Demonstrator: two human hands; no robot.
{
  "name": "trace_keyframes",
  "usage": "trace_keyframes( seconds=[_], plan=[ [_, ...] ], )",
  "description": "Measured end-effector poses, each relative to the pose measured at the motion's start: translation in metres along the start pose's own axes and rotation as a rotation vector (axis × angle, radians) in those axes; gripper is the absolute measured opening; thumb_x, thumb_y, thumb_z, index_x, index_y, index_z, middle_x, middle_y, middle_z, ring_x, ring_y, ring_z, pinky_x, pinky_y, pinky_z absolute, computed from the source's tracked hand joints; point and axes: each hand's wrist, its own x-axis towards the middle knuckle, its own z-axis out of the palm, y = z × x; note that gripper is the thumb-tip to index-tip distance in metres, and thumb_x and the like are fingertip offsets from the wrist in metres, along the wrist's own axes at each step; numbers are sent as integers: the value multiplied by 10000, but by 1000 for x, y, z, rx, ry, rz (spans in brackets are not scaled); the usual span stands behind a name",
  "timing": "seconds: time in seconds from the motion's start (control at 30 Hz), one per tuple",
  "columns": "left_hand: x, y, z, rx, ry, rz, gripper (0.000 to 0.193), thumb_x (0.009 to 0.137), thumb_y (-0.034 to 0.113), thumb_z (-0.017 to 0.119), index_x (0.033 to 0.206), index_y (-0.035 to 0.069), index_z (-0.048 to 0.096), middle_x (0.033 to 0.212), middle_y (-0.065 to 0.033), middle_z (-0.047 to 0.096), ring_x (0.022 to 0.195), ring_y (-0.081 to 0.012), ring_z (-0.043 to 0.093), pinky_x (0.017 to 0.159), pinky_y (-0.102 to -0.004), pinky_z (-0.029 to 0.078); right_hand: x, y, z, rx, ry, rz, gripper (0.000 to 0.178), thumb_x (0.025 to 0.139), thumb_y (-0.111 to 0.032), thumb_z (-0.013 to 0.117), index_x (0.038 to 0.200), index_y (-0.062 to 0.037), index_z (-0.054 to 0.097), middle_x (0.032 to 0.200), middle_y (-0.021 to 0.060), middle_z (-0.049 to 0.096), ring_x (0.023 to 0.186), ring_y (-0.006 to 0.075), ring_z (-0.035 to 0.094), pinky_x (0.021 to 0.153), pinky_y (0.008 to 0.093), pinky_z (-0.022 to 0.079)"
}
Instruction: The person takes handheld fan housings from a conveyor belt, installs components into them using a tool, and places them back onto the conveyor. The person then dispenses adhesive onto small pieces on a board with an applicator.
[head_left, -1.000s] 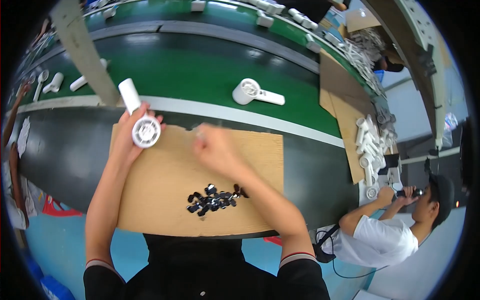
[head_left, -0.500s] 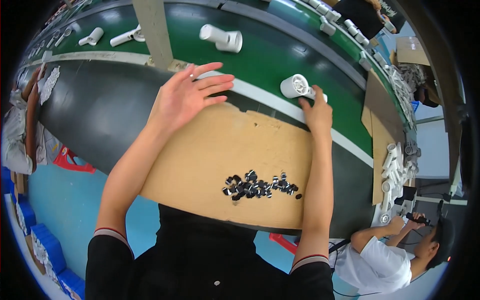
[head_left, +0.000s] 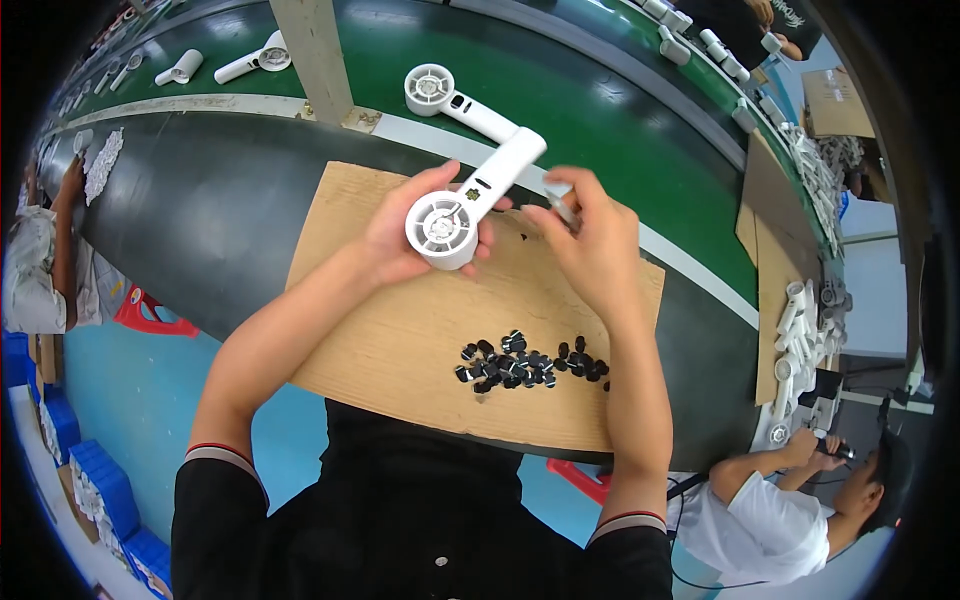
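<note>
A white handheld fan [head_left: 443, 228] lies in my left hand [head_left: 395, 230], its round grille tilted up and its handle slanting away to the upper right. A small dark slot and a dark patch show on the handle. My right hand [head_left: 600, 235] hovers just right of the handle, thumb and fingers pinched around a small greyish piece that is too blurred to name. Below both hands, a scatter of small black pieces [head_left: 512, 365] rests on a brown cardboard sheet [head_left: 400, 340].
Beyond the cardboard runs a green conveyor belt [head_left: 640, 190] carrying other white fans [head_left: 430, 88]. A post [head_left: 312, 60] rises at the belt's near edge. More white parts [head_left: 795, 320] are heaped at right, near a person in white [head_left: 765, 520]. Another person's arm [head_left: 68, 220] is at far left.
The fan that my right hand was touching on the belt is now in my left hand above the cardboard. My right hand has drawn back leftward, and my left hand has come lower.
</note>
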Motion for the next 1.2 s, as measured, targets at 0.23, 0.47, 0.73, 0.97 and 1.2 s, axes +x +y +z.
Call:
trace_keyframes(
  seconds=[0.23,0.47,0.73,0.97,1.2],
  plan=[
    [-6,4,-3,139,159,175,571,1024,405,342,1308,-58,518,871,-159,685,789,-268,683,707,-407,583,-72,6,-50,-250,-331,329,138,828,-102,710,846,18,645,747,207,638,694,381,630,624,424,482],
    [2,-3,-1,329,189,240,368,991,204,450,1296,-3,436,981,-229,696,891,-298,718,762,-376,596,-117,10,-31,-392,-240,287,159,814,-112,730,883,10,654,818,209,664,733,401,649,683,458,520],
    [-1,-15,-12,545,204,391,391,979,149,487,1334,-2,424,914,-169,696,810,-171,688,687,-283,550,-105,-8,-14,-737,-397,166,87,795,-67,645,822,14,627,846,206,658,702,363,680,634,443,551],
    [-2,-8,-13,501,175,369,363,988,175,464,1303,-7,462,909,-165,696,786,-184,703,664,-290,559,-42,-18,-16,-62,-172,58,111,845,-19,669,944,20,699,823,158,667,697,250,648,635,363,500],
    [-2,-16,-5,491,174,429,396,951,137,465,1303,-40,507,1078,-102,646,912,-120,653,791,-274,539,-20,-20,45,240,-21,-113,152,826,37,720,968,-17,726,866,60,656,710,127,602,610,258,466]
  ],
)
